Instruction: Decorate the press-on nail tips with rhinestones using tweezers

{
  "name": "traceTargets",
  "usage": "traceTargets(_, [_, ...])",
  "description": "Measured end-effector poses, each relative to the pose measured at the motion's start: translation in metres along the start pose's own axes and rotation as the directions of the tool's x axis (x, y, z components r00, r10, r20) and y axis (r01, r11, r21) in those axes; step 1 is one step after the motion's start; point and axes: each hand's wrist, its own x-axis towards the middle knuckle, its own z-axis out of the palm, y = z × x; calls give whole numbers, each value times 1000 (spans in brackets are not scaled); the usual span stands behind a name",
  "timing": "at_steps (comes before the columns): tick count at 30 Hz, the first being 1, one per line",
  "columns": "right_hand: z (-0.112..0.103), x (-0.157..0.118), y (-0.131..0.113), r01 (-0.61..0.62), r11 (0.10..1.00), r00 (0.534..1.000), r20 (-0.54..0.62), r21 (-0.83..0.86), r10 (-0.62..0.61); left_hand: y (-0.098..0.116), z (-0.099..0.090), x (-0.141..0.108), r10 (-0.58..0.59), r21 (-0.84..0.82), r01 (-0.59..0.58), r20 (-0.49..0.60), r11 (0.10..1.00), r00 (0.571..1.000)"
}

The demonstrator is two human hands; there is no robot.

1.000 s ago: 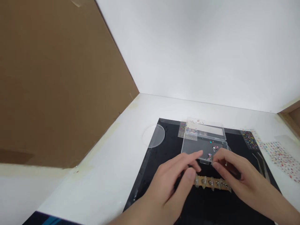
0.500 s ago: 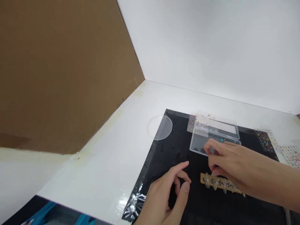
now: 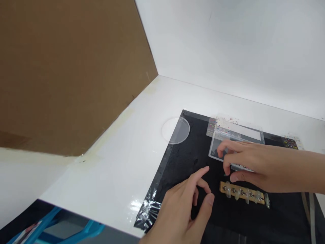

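Care suits the right hand point(image 3: 254, 162), bent over the clear case point(image 3: 215, 145) with any grip hidden, while the widely spread left hand point(image 3: 179, 206) could steady the lower-right wooden strip point(image 3: 242, 193).

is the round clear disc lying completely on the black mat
No, the round clear disc straddles the edge of the black mat, partly over the white surface.

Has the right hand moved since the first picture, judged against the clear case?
Yes. The right hand has shifted left relative to the clear case; its fingers now reach over the near-left part.
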Motion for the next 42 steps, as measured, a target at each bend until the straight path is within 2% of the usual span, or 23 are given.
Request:
traceTargets(2, [-11,2,-4,-106,989,989,110,102,95,1,-2,1,10,8,-10,-2,1000,1000])
traceTargets(5, [-19,4,-7,-239,966,947,241,97,210,2,-1,1,21,26,-22,11,999,1000])
traceTargets(9, [-16,7,-11,-251,967,919,322,35,227,2,1,1,35,37,-35,1,999,999])
traceTargets(14, [-6,13,-21,-166,978,937,288,-126,196,2,2,1,13,27,-14,16,1000,1000])
traceTargets(19, [-3,21,-32,-78,939,957,240,-335,165,2,3,1,3,24,-3,29,1000,1000])
traceTargets(25, [-3,27,-44,4,881,941,299,-472,157,8,16,2,58,190,-51,-35,981,998])
traceTargets(28, [1,25,-44,10,865,945,288,-501,156,14,26,5,28,240,-8,-81,971,996])
traceTargets(34, [7,20,-35,32,876,957,268,-481,112,23,38,9,-56,201,89,-166,975,985])
traceTargets(39, [9,22,-38,42,854,959,261,-519,111,22,39,9,-46,197,79,-167,977,985])
traceTargets(42, [13,22,-39,68,833,973,223,-548,67,20,39,10,-39,189,69,-159,979,986])
